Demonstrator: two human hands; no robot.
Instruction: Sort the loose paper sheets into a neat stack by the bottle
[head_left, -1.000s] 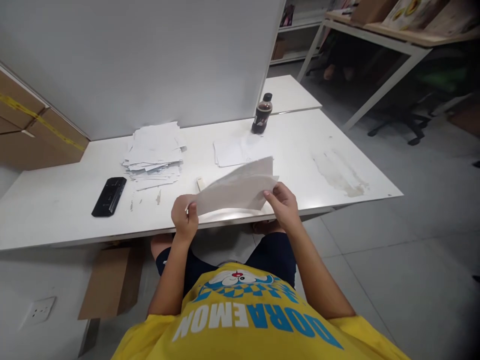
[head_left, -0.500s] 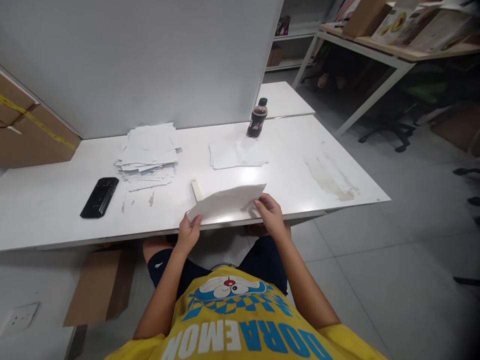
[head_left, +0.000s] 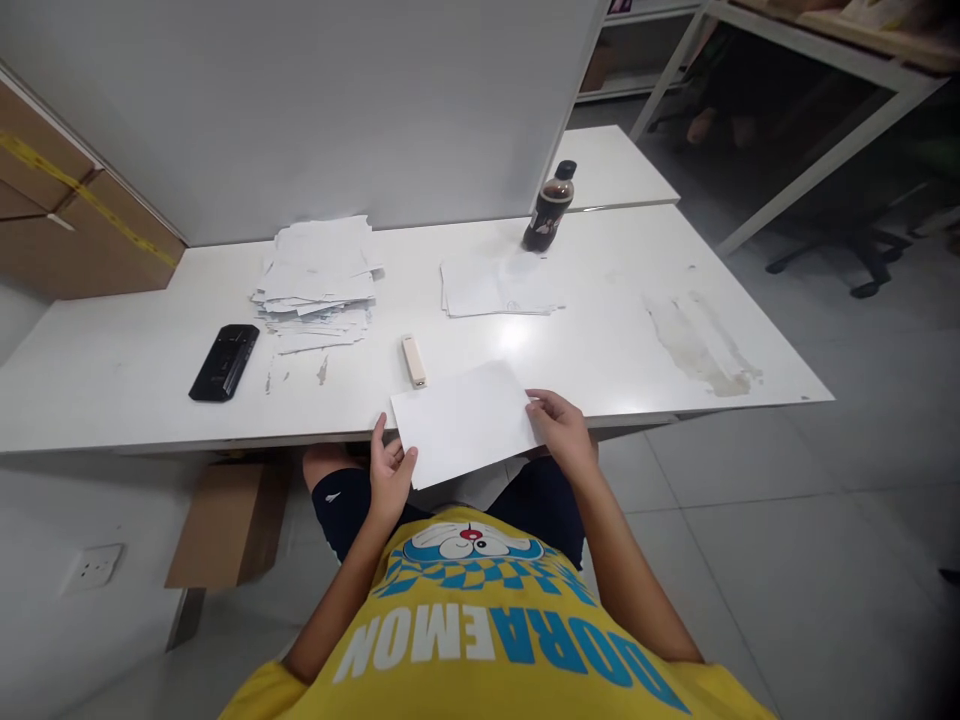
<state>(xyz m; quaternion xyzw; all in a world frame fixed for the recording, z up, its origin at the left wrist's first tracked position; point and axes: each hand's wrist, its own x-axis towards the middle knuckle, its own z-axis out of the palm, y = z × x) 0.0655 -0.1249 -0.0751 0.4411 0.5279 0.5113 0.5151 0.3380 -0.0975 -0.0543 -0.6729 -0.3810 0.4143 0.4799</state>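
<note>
A white sheet of paper [head_left: 465, 425], perhaps more than one layer, lies nearly flat across the front edge of the white table, its near part overhanging my lap. My right hand [head_left: 561, 432] pinches its right side, thumb on top. At the left edge is my left hand [head_left: 390, 475], its fingers spread and its thumb tip touching or very close to the paper. Just behind the sheet rests a small cream oblong object [head_left: 413, 362], possibly a stapler. Farther back lies a thin set of white papers [head_left: 495, 287].
A tall, uneven paper pile [head_left: 319, 265] sits left of centre, with a black device [head_left: 225, 363] nearer the front. A dark drink bottle [head_left: 550, 208] stands by the partition. Cardboard boxes [head_left: 112, 225] occupy the left end. A greyish stain [head_left: 701, 345] marks the table's right side.
The sheet has gone from raised and tilted to nearly flat, uncovering more of the cream object. My left fingers have spread apart. The camera view has shifted, so the table appears higher and farther right.
</note>
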